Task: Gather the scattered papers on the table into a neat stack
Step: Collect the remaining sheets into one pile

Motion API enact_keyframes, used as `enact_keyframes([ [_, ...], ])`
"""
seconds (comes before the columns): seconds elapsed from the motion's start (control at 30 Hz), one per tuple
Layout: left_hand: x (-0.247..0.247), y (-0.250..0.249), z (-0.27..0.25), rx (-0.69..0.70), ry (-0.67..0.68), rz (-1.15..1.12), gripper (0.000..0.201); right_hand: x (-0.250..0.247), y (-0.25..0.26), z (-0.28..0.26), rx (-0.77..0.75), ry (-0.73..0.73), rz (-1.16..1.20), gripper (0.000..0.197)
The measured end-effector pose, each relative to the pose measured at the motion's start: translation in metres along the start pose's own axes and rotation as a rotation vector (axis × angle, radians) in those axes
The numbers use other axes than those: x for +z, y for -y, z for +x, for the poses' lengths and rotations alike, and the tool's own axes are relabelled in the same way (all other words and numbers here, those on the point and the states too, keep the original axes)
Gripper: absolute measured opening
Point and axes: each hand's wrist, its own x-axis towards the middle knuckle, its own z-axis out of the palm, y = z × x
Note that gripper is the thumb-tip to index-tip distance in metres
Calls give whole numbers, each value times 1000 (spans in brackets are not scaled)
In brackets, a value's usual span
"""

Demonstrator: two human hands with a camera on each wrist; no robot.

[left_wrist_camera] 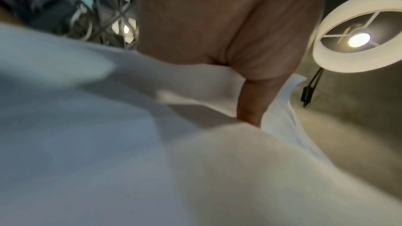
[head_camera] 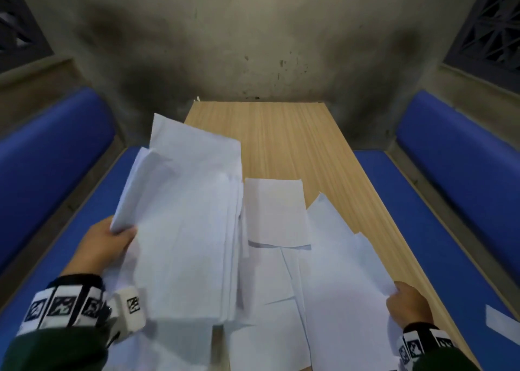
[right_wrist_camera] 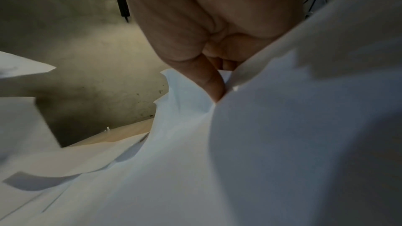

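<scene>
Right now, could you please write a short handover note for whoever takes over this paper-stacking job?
Left hand: grips a raised bundle of sheets by its left edge, over the table's left side.
Right hand: pinches the right edge of the loose sheets at the near right.
Done: part of the paper is gathered into the bundle, though its edges are uneven.
Left: several sheets lie overlapped and skewed on the table; one white piece lies off the table on the blue seat to the right. Collect these, join them to the bundle and square the edges.
</scene>
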Motion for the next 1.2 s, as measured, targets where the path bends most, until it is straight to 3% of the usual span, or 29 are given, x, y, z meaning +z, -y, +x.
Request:
enact_keyframes([
  [0.1,46,0,14,-182,186,-176,29,-4,-1,0,-11,-44,-3,20],
  [0.2,105,40,29,-340,352,-187,63,-15,-2,0,11,-64,-8,31],
  [0.3,139,53,10,-311,307,72,42,-36,-4,-1,26,-70,-19,35],
  [0.4,149,67,-3,-292,264,220,35,-61,-6,-3,32,-123,10,19],
  [0.53,149,82,-2,-285,234,235,35,-89,-10,3,10,-204,34,9],
  [0.63,151,83,-6,-287,233,206,36,-95,-10,11,40,-169,56,28],
  [0.77,153,84,-11,-289,253,152,38,-87,2,0,-29,-116,72,16],
  [1.07,160,84,-22,-310,284,58,40,-88,39,-32,-132,-38,312,31],
  [1.2,160,82,-27,-323,294,8,38,-76,40,-15,-144,-19,421,20],
])
